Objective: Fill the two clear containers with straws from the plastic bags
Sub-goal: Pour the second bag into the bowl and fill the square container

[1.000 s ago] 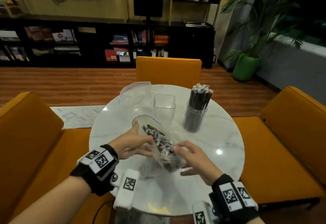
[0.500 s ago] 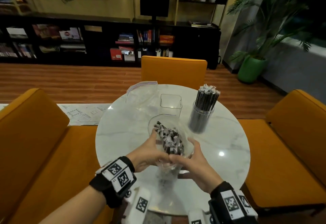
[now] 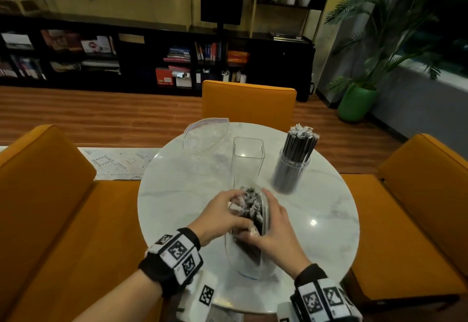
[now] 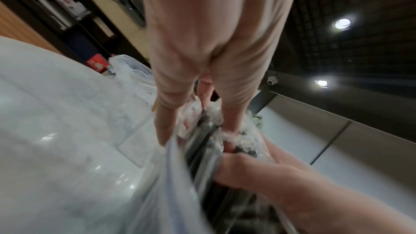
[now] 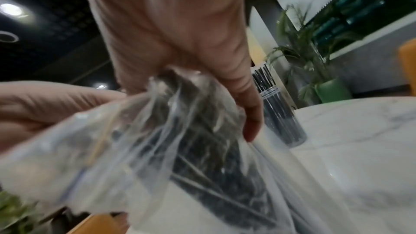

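Note:
A clear plastic bag (image 3: 249,258) of wrapped dark straws (image 3: 249,203) stands upright on the round marble table (image 3: 182,195), near its front edge. My left hand (image 3: 222,216) grips the straw tops inside the bag mouth (image 4: 202,131). My right hand (image 3: 274,230) holds the bag and the bundle from the right (image 5: 202,113). Just behind stands an empty square clear container (image 3: 248,162). To its right a round clear container (image 3: 291,172) is packed with dark straws (image 3: 300,141); this round container (image 5: 281,113) also shows in the right wrist view.
An empty zip bag (image 3: 205,136) lies at the table's back left. Orange chairs stand at the left (image 3: 50,195), right (image 3: 417,207) and far side (image 3: 248,103). A green potted plant (image 3: 357,101) is at the back right.
The bag was lying tilted on the table; both hands have stood it upright and drawn it closer. My left hand moved from the bag's side to the straw tops.

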`<state>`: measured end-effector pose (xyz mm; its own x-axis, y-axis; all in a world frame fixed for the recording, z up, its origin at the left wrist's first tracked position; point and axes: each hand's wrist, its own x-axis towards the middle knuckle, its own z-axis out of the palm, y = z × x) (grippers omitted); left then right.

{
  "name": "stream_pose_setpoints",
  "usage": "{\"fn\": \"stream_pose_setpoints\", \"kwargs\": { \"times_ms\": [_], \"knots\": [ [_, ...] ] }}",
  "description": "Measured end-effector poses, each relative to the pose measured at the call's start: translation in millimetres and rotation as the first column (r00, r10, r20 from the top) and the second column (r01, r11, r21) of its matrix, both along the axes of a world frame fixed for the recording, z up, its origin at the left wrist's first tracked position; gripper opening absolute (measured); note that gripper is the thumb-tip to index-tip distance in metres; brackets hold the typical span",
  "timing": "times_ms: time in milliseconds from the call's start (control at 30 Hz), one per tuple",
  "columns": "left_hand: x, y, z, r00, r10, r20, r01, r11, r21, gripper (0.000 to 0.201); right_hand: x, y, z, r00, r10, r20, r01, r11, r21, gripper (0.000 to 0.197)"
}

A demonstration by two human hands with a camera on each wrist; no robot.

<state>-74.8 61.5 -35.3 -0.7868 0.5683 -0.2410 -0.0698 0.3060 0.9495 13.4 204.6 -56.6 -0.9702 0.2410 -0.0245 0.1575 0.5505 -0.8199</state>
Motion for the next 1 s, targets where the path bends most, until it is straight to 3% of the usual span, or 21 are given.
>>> {"fn": "stream_pose_setpoints", "kwargs": {
  "times_ms": [133, 233, 333, 433, 533, 567, 633, 733, 800, 900, 1000],
  "knots": [
    [-15.1, -23.6, 14.6, 0.994, 0.054, -0.097, -0.053, 0.998, 0.022, 0.072, -4.7, 29.0, 15.4, 0.963, -0.239, -0.124, 0.239, 0.971, -0.021, 0.033],
    [-29.1, -54.0, 31.3, 0.991, -0.107, -0.081, 0.107, 0.994, 0.002, 0.073, -8.3, 52.4, 27.7, 0.939, -0.304, -0.157, 0.317, 0.946, 0.064, 0.012],
    [-39.5, -65.4, 33.9, 0.968, -0.252, 0.014, 0.252, 0.960, -0.124, 0.092, -19.9, 43.2, 29.0, 0.959, -0.280, -0.047, 0.283, 0.957, 0.069, 0.026],
    [-47.5, -69.4, 22.4, 0.927, -0.368, 0.069, 0.374, 0.897, -0.237, 0.117, -26.7, 30.4, 27.1, 0.969, -0.227, 0.100, 0.240, 0.960, -0.145, 0.055],
    [-49.4, -67.3, 6.8, 0.943, -0.325, 0.070, 0.332, 0.911, -0.244, 0.119, -21.5, 22.1, 27.1, 0.921, -0.175, 0.349, 0.252, 0.949, -0.187, 0.079],
    [-47.2, -64.8, 3.4, 0.949, -0.310, 0.062, 0.316, 0.919, -0.237, 0.116, -19.6, 18.6, 25.7, 0.909, -0.121, 0.398, 0.226, 0.947, -0.228, 0.076],
    [-43.3, -58.3, -3.2, 0.956, -0.294, -0.004, 0.283, 0.922, -0.263, 0.109, -17.3, 11.6, 23.5, 0.938, -0.070, 0.339, 0.190, 0.924, -0.333, 0.062],
    [-44.9, -54.4, -6.1, 0.978, -0.139, -0.158, 0.103, 0.971, -0.218, 0.086, -20.2, 10.6, 26.2, 0.963, -0.214, 0.166, 0.266, 0.857, -0.441, 0.045],
    [-52.5, -58.0, -1.8, 0.976, -0.018, -0.219, -0.015, 0.989, -0.148, 0.076, -23.5, 18.2, 28.7, 0.949, -0.280, 0.148, 0.316, 0.832, -0.456, 0.044],
    [-65.8, -66.3, 0.7, 0.953, -0.003, -0.304, -0.061, 0.978, -0.200, 0.080, -28.5, 26.1, 27.6, 0.938, -0.295, 0.180, 0.340, 0.882, -0.327, 0.034],
    [-73.2, -73.2, -1.7, 0.937, -0.157, -0.312, 0.039, 0.935, -0.354, 0.105, -38.3, 27.6, 22.0, 0.928, -0.332, 0.171, 0.368, 0.888, -0.276, 0.029]
  ]
}}
